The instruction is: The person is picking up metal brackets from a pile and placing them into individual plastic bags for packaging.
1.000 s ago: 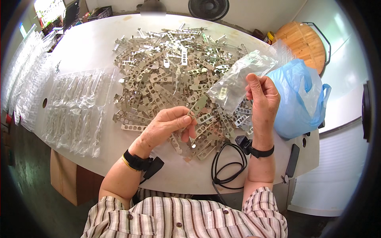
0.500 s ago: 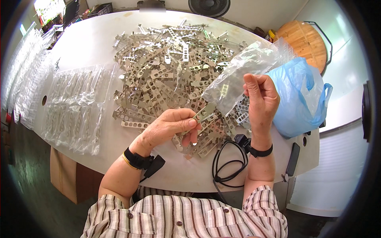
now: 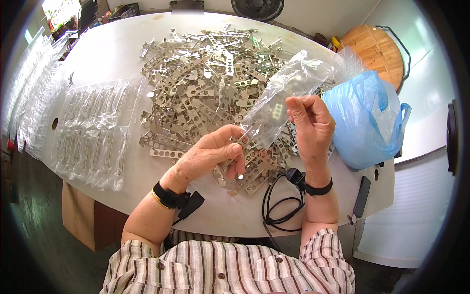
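Note:
My right hand (image 3: pixel 309 122) pinches the side of a long clear plastic bag (image 3: pixel 284 98), which slants up to the right above the table. My left hand (image 3: pixel 210 154) holds a flat perforated metal strip (image 3: pixel 243 139) at the bag's lower open end, its tip just inside the mouth. A second small metal part shows through the bag. Beneath both hands spreads a big heap of silver perforated metal strips (image 3: pixel 205 88). Each wrist wears a black band.
Filled clear bags (image 3: pixel 93 132) lie in rows left of the heap, more along the white table's (image 3: pixel 112 54) far left edge. A blue plastic bag (image 3: pixel 364 120) sits at the right, a black cable (image 3: pixel 276 206) and a dark flat device (image 3: pixel 361 196) near the front edge.
My left hand picked a strip from the heap and raised it to the bag's mouth. My right hand lifted and tilted the bag so it stretches out longer.

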A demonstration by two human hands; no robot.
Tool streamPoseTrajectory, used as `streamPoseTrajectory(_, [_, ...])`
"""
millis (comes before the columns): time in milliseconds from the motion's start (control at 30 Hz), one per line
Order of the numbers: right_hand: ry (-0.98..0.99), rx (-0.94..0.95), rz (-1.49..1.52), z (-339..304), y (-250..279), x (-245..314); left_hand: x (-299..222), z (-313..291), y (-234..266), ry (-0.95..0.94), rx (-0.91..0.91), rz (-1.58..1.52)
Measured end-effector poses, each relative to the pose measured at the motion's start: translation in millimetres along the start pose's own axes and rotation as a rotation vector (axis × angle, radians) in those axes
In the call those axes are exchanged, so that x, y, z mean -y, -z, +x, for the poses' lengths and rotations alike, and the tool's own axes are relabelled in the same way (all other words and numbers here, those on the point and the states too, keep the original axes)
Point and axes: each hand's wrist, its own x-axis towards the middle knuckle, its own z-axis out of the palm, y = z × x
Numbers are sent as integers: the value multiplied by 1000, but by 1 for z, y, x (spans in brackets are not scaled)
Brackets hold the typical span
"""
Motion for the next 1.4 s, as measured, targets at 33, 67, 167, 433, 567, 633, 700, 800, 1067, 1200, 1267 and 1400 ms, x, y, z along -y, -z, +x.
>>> streamPoseTrajectory(33, [5, 11, -3, 0, 0, 0, -2, 0, -1, 0, 0, 0])
streamPoseTrajectory(67, [6, 11, -3, 0, 1, -1, -4, 1, -2, -6, 1, -8])
streamPoseTrajectory(167, [1, 28, 9, 1, 0, -5, -3, 3, -3, -44, 9, -35])
streamPoseTrajectory(433, [-155, 225, 10, -9, -13, -4, -1, 2, 0, -35, -5, -10])
streamPoseTrajectory(567, [-232, 271, 144, -9, -16, -5, 3, 2, 3, -24, -42, -31])
streamPoseTrajectory(633, [-365, 411, 227, -11, -17, 3, 4, 2, 5, -38, -32, -21])
streamPoseTrajectory(700, [-399, 545, 222, -11, -14, -3, 4, 2, 5, -40, -47, 6])
streamPoseTrajectory(800, [-443, 677, 209, -14, -16, -1, 5, 3, 4, -41, -35, 23])
streamPoseTrajectory(1067, [-479, 784, 292, -13, -21, 8, 8, 4, 2, -33, -89, 127])
streamPoseTrajectory(1200, [-531, 823, 259, -10, -21, 13, 6, 3, 1, 25, -110, 169])
streamPoseTrajectory(1267, [-542, 805, 257, -12, -20, 12, 12, 3, 10, 2, -83, 223])
streamPoseTrajectory(1400, [-583, 805, 295, -13, -22, 17, 5, 4, -3, 39, -79, -198])
